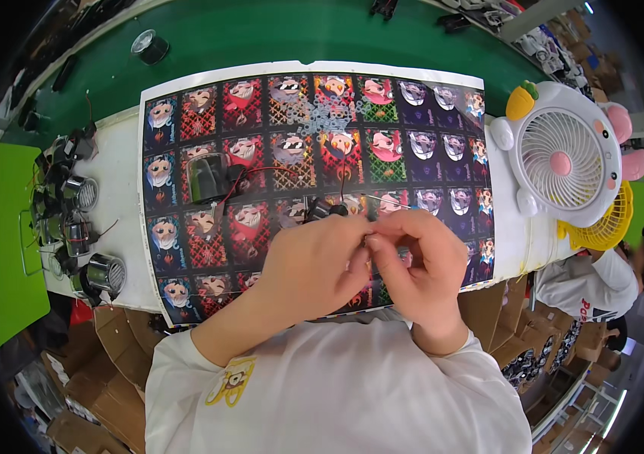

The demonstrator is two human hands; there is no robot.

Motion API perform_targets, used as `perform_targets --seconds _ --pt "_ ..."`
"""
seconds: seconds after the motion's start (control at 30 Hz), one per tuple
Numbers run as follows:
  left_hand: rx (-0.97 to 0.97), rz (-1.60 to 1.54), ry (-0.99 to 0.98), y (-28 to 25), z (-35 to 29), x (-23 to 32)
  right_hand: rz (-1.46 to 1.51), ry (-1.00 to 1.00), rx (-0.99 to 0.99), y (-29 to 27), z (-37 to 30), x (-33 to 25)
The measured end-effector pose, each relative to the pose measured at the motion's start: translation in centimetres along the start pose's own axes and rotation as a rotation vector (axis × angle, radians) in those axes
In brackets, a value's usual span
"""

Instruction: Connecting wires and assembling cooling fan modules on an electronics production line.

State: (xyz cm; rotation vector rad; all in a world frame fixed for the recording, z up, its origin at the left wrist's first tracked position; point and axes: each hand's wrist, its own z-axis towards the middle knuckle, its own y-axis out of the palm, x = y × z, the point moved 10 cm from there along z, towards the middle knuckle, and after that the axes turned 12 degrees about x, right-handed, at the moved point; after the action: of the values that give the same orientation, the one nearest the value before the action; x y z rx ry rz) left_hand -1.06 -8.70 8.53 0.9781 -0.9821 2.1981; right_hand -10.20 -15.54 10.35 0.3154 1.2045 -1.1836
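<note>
My left hand [313, 256] and my right hand [422, 261] meet over the printed sheet, both closed in a pinch, fingertips almost touching. Between them is something tiny and dark, too small to make out. Just beyond my left fingers lies a small black part [320, 208] with a thin wire, partly hidden by the hand. Farther left on the sheet rests a dark, clear-walled round housing [207, 179] with red and black wires trailing from it. A scatter of small translucent rings or clips [328, 116] lies toward the sheet's far edge.
The sheet of cartoon cards [303, 70] covers the white table [119, 151]. Several black and clear wired housings [104, 274] crowd the left side. A white animal-shaped fan [560, 163] and a yellow fan [611, 219] stand right. Another person's sleeve [594, 284] shows beyond; cardboard boxes [121, 356] sit below.
</note>
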Motion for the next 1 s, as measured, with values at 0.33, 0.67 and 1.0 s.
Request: perform_targets --seconds 0.33,0.67,1.0 --pt "0.141 0.279 0.279 0.8 1.0 -1.2 -0.101 -0.053 0.027 -1.8 2.1 0.5" --pt "0.053 -0.073 -0.236 2.1 -0.4 -6.9 1.389 0.96 0.09 1.9 0.1 11.6" --pt "0.014 -0.163 -0.194 2.2 -0.2 -7.2 0.185 0.284 -0.118 3.3 0.9 6.2"
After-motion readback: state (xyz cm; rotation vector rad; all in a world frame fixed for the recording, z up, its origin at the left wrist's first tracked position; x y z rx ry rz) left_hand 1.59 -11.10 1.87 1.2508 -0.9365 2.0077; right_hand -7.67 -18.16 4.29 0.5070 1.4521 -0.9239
